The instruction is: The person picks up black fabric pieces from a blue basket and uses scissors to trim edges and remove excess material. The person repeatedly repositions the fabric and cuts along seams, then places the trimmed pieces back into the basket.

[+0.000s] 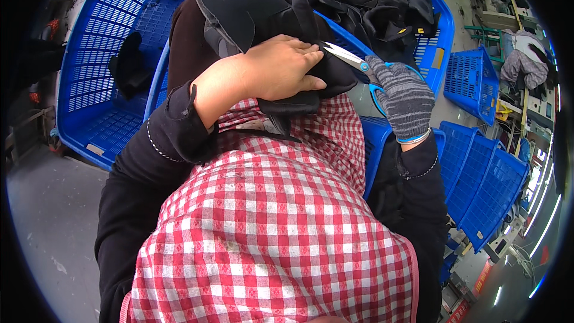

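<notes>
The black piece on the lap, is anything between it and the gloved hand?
Just the scissors, held in the gloved right hand and pointing toward the black piece. The left hand lies on it, close to the scissors' tips. Nothing else visible.

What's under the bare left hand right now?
Black material lies under the left hand, with the red checked apron showing past its near edge. The hand hides the part directly beneath it, and whatever the material covers can't be seen.
</notes>
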Action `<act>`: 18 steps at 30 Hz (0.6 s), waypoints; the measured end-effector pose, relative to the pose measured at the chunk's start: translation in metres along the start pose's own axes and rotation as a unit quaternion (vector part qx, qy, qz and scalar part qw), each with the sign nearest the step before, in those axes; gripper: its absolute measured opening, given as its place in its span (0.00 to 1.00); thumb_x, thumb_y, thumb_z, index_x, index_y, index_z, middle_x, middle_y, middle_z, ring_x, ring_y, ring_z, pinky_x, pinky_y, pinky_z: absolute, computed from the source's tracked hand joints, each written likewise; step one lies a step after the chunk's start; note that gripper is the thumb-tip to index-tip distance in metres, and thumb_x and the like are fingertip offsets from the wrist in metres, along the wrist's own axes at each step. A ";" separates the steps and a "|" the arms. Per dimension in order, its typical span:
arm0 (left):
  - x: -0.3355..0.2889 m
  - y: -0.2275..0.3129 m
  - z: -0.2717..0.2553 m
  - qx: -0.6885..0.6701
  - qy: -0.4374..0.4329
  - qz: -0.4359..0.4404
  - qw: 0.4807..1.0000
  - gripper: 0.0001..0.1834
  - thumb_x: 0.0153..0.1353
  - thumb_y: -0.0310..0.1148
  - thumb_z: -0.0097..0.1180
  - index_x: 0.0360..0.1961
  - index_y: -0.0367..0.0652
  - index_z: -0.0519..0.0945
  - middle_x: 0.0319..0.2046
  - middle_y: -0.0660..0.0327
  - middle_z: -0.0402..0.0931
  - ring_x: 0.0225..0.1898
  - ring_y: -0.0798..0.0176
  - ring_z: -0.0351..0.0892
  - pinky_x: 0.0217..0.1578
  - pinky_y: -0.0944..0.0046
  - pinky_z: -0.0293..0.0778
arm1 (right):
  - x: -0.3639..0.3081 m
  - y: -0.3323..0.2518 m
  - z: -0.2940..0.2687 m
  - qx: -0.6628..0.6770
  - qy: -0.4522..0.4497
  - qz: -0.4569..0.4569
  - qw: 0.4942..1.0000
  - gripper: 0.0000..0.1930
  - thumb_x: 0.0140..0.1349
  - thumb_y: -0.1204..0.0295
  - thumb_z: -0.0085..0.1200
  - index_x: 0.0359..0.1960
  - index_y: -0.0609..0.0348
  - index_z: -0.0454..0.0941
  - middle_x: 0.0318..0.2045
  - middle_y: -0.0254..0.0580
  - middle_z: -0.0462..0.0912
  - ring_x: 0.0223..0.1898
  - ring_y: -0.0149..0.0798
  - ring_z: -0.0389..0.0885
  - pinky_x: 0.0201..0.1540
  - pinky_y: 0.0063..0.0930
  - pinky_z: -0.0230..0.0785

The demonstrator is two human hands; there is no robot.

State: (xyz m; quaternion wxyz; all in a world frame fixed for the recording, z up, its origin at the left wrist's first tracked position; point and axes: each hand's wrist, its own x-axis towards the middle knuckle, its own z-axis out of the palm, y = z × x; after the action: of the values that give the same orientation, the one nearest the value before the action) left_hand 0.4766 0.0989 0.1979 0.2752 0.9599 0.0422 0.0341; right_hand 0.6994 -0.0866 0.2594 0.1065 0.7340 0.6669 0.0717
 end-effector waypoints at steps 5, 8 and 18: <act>0.002 -0.003 0.001 -0.018 -0.017 -0.005 1.000 0.37 0.72 0.54 0.52 0.67 0.32 0.72 0.67 0.44 0.72 0.69 0.44 0.69 0.72 0.52 0.61 | 0.002 0.000 0.004 -0.019 -0.016 -0.007 1.000 0.30 0.53 0.63 0.71 0.61 0.42 0.81 0.40 0.42 0.85 0.41 0.46 0.86 0.44 0.41 0.79; 0.002 -0.005 0.003 -0.023 -0.022 -0.010 0.999 0.37 0.72 0.54 0.52 0.67 0.31 0.72 0.66 0.44 0.72 0.70 0.44 0.68 0.72 0.51 0.60 | 0.005 -0.003 0.003 -0.026 -0.029 -0.008 0.999 0.30 0.53 0.63 0.71 0.61 0.42 0.81 0.40 0.42 0.85 0.41 0.46 0.86 0.43 0.41 0.79; 0.007 -0.010 0.017 -0.042 -0.006 -0.001 0.999 0.36 0.72 0.54 0.54 0.68 0.33 0.72 0.67 0.44 0.71 0.70 0.43 0.67 0.72 0.52 0.60 | -0.004 0.007 0.037 0.065 -0.030 0.029 0.997 0.28 0.55 0.65 0.71 0.61 0.44 0.81 0.42 0.42 0.87 0.40 0.47 0.87 0.42 0.40 0.80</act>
State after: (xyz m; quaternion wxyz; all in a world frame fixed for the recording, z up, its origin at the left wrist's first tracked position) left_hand 0.4843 0.0989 0.1789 0.3160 0.9474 0.0404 0.0295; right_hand 0.7145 -0.0933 0.2253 0.0759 0.7604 0.6449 0.0093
